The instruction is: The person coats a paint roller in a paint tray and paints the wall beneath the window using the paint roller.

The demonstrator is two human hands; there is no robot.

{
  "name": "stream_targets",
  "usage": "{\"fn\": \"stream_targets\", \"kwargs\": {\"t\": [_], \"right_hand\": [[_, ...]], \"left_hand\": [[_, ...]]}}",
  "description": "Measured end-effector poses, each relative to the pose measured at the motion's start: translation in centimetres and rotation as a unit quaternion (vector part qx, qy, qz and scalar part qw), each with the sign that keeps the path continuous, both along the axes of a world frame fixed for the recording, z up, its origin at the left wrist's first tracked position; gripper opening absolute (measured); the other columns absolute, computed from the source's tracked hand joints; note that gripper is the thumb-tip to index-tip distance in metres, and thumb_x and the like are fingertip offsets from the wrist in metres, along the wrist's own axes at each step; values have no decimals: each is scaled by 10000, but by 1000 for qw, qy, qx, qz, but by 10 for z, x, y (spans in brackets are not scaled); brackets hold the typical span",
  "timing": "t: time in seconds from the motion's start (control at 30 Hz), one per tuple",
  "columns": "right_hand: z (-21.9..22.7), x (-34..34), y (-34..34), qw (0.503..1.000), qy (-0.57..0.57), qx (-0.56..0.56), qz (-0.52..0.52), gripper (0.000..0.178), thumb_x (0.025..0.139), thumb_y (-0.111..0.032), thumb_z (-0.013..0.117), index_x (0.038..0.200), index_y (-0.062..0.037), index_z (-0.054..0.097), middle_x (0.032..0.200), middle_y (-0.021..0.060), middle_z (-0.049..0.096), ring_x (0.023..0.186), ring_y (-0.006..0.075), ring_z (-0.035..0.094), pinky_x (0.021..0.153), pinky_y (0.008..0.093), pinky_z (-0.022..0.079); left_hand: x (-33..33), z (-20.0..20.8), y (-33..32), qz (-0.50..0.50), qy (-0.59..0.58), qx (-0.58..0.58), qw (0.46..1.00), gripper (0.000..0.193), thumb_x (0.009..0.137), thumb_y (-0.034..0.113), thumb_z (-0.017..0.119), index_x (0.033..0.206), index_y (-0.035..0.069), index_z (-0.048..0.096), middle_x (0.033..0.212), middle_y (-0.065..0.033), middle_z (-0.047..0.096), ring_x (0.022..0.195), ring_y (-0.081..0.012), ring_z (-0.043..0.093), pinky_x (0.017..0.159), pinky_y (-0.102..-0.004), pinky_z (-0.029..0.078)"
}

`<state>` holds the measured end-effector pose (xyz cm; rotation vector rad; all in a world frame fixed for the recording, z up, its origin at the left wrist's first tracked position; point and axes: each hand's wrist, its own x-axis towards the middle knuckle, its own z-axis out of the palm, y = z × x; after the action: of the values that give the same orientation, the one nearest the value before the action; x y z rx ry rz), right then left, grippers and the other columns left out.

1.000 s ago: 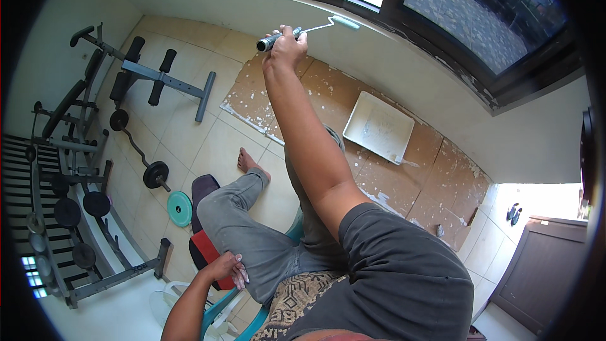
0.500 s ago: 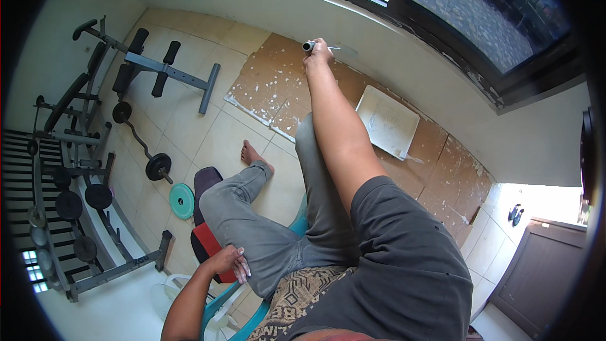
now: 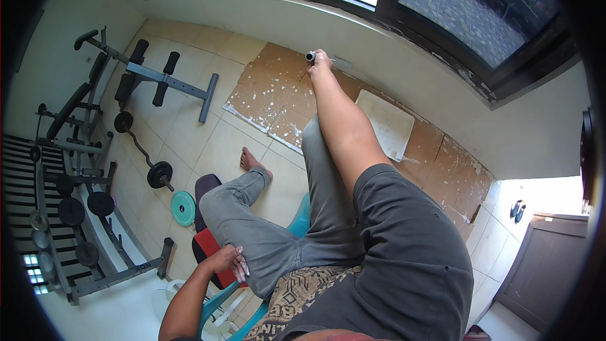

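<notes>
My right arm stretches far forward to the wall under the window. At its end, my right hand (image 3: 320,63) is closed around the handle of a paint roller (image 3: 310,56). The pale roller head shows just right of the fist, close to the wall; whether it touches cannot be made out. Below and to the right of that hand, a white paint tray (image 3: 385,123) lies on the brown floor covering. My left hand (image 3: 233,261) rests on my left thigh, fingers stretched out and whitish at the tips, with nothing in it.
Paint-spattered brown sheets (image 3: 278,82) run along the wall's foot. A weight bench (image 3: 167,79), a curved barbell (image 3: 142,145) and a green weight plate (image 3: 183,208) stand or lie leftward. I sit on a teal chair (image 3: 300,218). A dark cabinet (image 3: 543,271) stands at right.
My right hand and the paint roller sit slightly lower along the wall, and more of the pale roller head shows. The view has shifted a little. My left hand stays on the thigh.
</notes>
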<state>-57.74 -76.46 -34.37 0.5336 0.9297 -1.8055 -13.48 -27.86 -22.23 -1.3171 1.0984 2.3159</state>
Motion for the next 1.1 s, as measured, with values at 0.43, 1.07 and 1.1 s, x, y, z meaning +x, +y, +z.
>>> {"fn": "stream_targets", "kwargs": {"t": [0.43,1.07,1.1], "right_hand": [[-25,10,14,999,-38,23,19,137,734,65,575,822,-36,544,767,73,588,577,189,630,446,292,551],[-58,5,-3,994,53,63,78,112,797,22,610,903,27,573,814,126,658,642,215,681,530,338,598],[-55,7,-4,994,50,58,72,124,785,24,629,900,16,586,831,112,655,651,203,678,527,333,605]], "left_hand": [[18,-9,12,46,0,17,999,942,959,718,371,846,-186,611,836,-279,706,655,-363,726,617,-406,624],[10,1,8,64,-9,12,998,911,950,715,408,842,-172,585,860,-288,703,658,-388,723,612,-441,621],[11,0,8,66,0,29,997,913,949,717,408,842,-172,588,858,-286,705,655,-383,723,612,-438,620]]}}
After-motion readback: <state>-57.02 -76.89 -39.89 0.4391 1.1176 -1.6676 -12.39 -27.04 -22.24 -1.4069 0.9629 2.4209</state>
